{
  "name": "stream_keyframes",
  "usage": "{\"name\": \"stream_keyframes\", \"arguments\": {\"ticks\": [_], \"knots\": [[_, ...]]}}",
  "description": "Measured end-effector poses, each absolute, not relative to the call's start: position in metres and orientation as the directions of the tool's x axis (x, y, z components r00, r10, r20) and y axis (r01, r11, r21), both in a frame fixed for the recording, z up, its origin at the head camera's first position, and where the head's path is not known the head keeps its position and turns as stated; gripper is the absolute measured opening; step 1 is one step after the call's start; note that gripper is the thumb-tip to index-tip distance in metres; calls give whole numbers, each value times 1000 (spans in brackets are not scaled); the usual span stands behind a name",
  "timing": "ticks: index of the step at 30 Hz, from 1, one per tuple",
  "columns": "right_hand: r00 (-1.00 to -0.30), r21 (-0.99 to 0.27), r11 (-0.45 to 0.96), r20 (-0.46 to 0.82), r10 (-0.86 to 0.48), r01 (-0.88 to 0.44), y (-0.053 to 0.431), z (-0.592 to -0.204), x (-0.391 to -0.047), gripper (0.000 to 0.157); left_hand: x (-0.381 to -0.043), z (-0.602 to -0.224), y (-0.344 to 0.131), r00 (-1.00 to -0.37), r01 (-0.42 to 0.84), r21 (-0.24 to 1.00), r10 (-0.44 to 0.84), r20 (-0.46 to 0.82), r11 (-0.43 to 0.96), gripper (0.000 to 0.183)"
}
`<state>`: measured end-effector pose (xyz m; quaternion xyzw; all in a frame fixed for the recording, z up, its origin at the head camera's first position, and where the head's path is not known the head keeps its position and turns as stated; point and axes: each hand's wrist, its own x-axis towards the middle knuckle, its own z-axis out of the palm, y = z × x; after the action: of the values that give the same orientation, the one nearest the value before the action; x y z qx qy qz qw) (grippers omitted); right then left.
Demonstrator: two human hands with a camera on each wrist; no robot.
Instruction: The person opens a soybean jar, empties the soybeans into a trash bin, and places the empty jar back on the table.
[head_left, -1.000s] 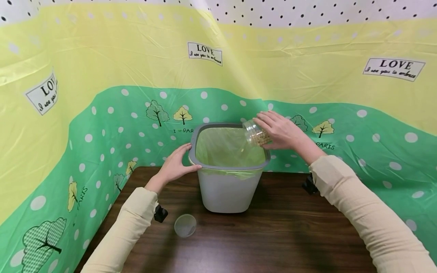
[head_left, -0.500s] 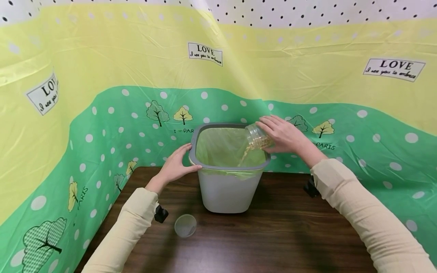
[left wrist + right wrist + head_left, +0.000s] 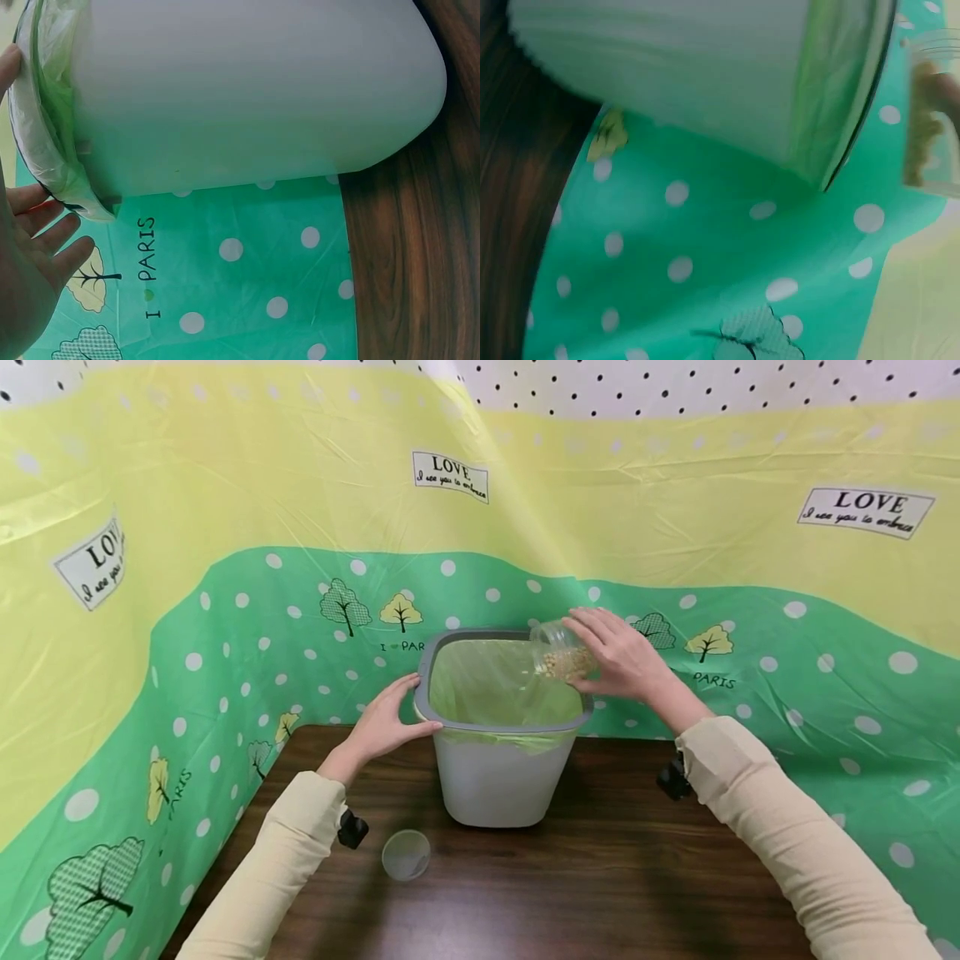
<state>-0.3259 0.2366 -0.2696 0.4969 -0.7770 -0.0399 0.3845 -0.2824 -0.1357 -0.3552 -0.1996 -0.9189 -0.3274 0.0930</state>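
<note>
My right hand grips a clear jar, tilted on its side over the right part of a light grey bin. Small pale yellow beans lie along the jar's lower side, and a few drop through the air below its mouth. In the right wrist view the jar shows at the right edge, beside the bin. A green liner bag lines the bin, tucked under its darker grey rim. My left hand touches the rim's left corner with thumb and fingertips, its fingers spread and fairly straight.
A round clear lid lies on the dark wooden table, front left of the bin. Behind and to both sides hangs a green and yellow printed curtain, close to the bin's back.
The jar tipped down and a stream of beans poured into the bin half a second ago. Now it is tilted back up somewhat and only a few beans fall. The left hand stays put.
</note>
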Motion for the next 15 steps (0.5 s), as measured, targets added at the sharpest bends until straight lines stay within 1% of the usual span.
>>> {"name": "stream_keyframes", "arguments": {"ticks": [3,5,7,9,12,15], "knots": [[-227,440,509,548,-805,-740,238,-270,-327,95,-282,-356,-136,-904,426,569,301,303,704,87],[-250,430,512,530,-810,-744,239,-270,-327,95,-282,-356,-136,-905,424,570,300,303,703,87],[-267,418,528,538,-799,-739,241,-270,-325,96,-283,-357,-135,-904,426,571,300,305,702,87],[-264,407,532,552,-791,-742,241,-269,-324,97,-283,-357,-135,-903,428,570,302,307,701,87],[-249,417,504,530,-811,-756,240,-269,-323,97,-283,-356,-135,-902,430,568,305,306,701,87],[-247,421,484,502,-829,-768,240,-270,-322,96,-283,-356,-135,-905,425,565,305,298,708,88]]}}
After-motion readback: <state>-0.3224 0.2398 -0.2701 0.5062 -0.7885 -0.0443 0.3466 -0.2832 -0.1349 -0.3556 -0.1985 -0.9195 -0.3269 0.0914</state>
